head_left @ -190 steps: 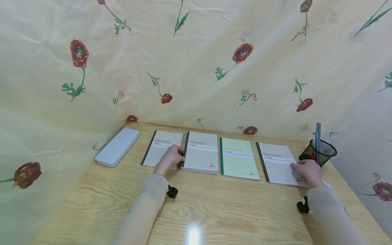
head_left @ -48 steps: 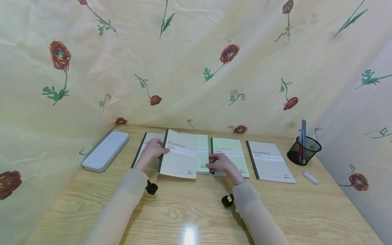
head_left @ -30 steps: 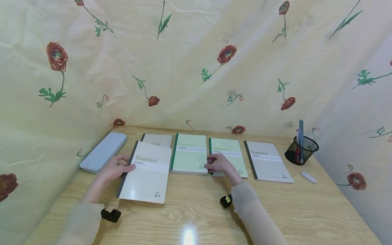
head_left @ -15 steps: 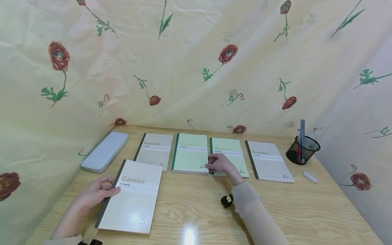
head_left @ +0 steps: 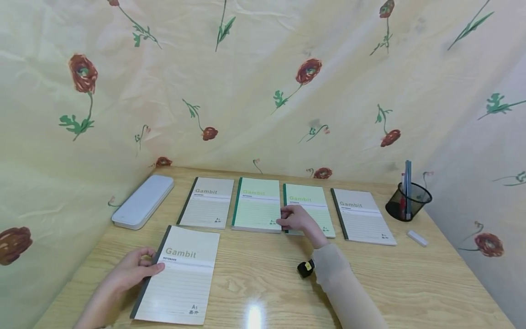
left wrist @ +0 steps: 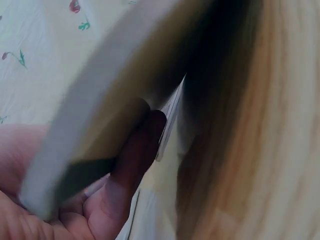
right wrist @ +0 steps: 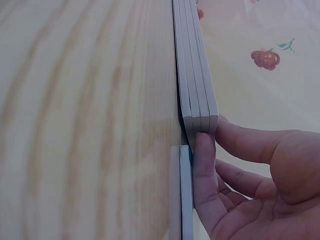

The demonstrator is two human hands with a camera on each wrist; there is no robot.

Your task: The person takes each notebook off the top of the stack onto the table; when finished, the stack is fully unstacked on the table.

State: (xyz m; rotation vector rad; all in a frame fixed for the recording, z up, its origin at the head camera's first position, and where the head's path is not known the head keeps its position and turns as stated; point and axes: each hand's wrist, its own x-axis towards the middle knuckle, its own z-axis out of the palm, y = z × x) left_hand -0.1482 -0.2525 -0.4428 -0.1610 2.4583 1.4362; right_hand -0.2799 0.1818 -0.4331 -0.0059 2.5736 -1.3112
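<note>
Even light leaves white glare [head_left: 254, 315] on the table [head_left: 255, 269], while the left wrist view blurs.

A dark-spined white notebook [head_left: 181, 278] slants front-left of a flat, green-covered notebook stack [head_left: 256, 208].

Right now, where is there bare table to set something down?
Bare wood lies between the held notebook and the right sleeve, and again right of that sleeve, in front of the small white block. The back is crowded: notebooks lie in a row between the white case and mesh cup.
</note>
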